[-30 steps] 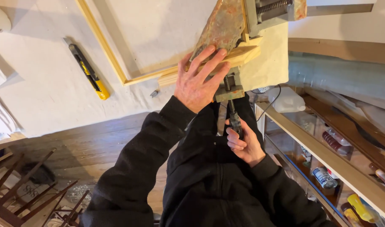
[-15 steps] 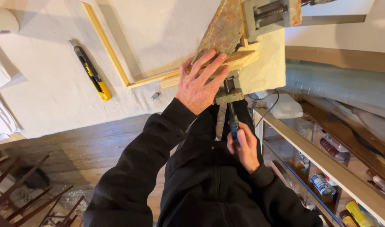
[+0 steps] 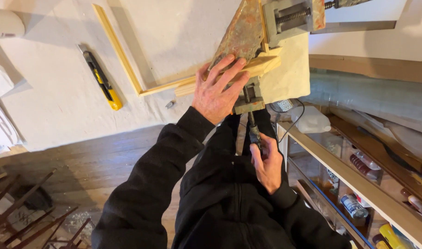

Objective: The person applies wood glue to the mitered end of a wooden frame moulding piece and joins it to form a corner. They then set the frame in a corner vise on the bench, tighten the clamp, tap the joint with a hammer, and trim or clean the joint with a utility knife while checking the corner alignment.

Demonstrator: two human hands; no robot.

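Observation:
My left hand lies flat, fingers spread, on the corner of a pale wooden frame where it sits in a rusty metal corner clamp at the edge of the white-covered table. Below the table edge my right hand is closed around the dark handle of the clamp's screw, which points down toward my body. A second screw of the clamp shows at the top.
A yellow and black utility knife lies on the table left of the frame. A wooden shelf unit with cans and bottles stands at the right. A wooden rack sits on the floor at lower left.
My left hand stays pressed on the frame corner. My right hand has shifted slightly on the screw handle, its grip rotated. The view has drifted a little.

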